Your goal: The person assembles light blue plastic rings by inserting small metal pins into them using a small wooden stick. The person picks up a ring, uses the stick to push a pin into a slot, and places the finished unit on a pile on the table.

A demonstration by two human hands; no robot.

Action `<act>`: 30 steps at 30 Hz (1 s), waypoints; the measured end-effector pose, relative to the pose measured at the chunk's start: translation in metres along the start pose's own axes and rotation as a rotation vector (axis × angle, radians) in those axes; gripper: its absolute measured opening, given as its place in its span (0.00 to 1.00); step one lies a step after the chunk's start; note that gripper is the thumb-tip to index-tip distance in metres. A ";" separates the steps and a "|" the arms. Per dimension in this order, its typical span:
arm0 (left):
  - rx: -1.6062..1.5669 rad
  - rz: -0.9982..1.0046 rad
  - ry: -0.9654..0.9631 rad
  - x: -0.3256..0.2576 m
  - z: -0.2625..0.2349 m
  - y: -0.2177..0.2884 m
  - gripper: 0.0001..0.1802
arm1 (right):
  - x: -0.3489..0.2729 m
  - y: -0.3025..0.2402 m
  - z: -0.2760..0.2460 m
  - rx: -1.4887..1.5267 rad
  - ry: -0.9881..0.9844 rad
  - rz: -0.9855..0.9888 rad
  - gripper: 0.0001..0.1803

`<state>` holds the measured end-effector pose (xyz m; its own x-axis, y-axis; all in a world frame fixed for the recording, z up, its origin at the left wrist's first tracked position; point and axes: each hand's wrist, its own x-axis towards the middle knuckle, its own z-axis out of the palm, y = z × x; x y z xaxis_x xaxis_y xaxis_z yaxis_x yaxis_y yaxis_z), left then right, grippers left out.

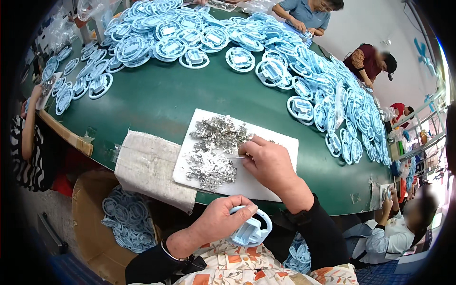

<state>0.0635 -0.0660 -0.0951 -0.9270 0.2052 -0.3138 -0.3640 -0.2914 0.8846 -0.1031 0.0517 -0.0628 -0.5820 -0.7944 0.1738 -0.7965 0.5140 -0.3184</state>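
Your left hand (219, 216) is clamped, thumb and fingers together, on the upper left rim of the light-blue ring part (252, 232), which is suspended over your patterned garment (232, 260), on your side of the table edge. The open recess of the part faces up toward you, and its length appears to slant from lower left to upper right. Your right hand (268, 159) is over the white board (256, 185), thumb and fingers pinched together on a slim metal tool (237, 157). The long axis of the tool runs roughly crosswise, its free end directed left at the lower pile of small metal pieces (209, 171); the darker upper pile (218, 133) lies beyond it, away from you. Note the governing relation: the recess lies toward your body and slightly right of the tool's free end, with the table edge between them. The right hand is the nearer one to both piles; the left is well apart from them. The tool's axis lies across the line from pile to recess, not along it. You cannot tell from this view whether the free end touches or grips a piece.
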 end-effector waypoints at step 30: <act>0.462 0.315 0.245 0.031 0.049 0.007 0.11 | -0.111 0.007 -0.033 0.895 0.153 0.364 0.06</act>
<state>0.0363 -0.0155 -0.0820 -0.9975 -0.0615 -0.0349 -0.0434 0.1437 0.9887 -0.0501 0.1540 -0.0534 -0.8327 -0.5532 0.0238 -0.1826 0.2338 -0.9550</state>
